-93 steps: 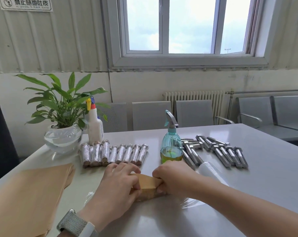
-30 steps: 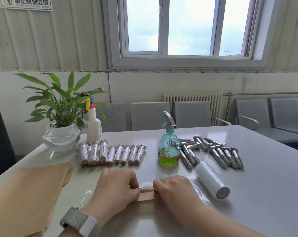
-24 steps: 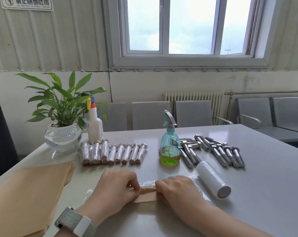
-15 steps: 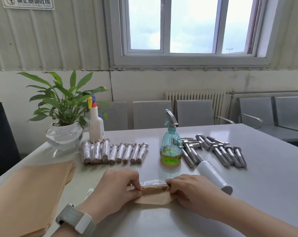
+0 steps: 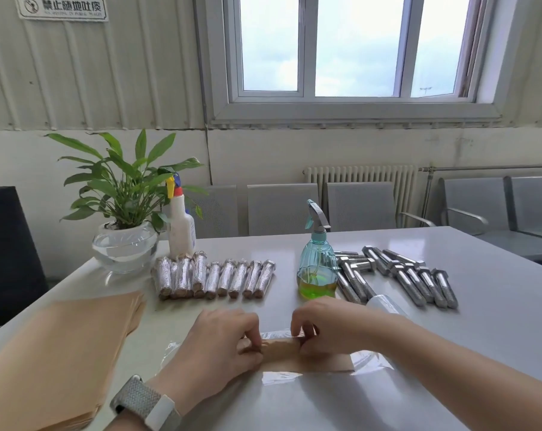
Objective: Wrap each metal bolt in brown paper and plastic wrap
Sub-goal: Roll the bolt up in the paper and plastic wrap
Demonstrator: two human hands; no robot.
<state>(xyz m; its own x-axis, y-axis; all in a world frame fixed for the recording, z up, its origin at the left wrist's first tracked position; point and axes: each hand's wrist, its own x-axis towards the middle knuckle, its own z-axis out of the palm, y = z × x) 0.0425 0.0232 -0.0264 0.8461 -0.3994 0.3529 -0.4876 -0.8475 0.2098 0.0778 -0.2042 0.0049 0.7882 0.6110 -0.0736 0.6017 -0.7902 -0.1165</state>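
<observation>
The bolt inside the paper roll (image 5: 282, 348) is hidden, so its shape cannot be told. Both hands cover the roll's ends: the left hand (image 5: 223, 340) hides its own fingertips behind the paper, and the right hand (image 5: 322, 325) does likewise. The right forearm covers most of the wrap roll (image 5: 384, 303). The paper stack (image 5: 61, 353) is cut by the left and bottom edges. The spray bottle (image 5: 317, 269) hides part of the bare bolts (image 5: 419, 275). The wall sign (image 5: 62, 7) is too small to read.
</observation>
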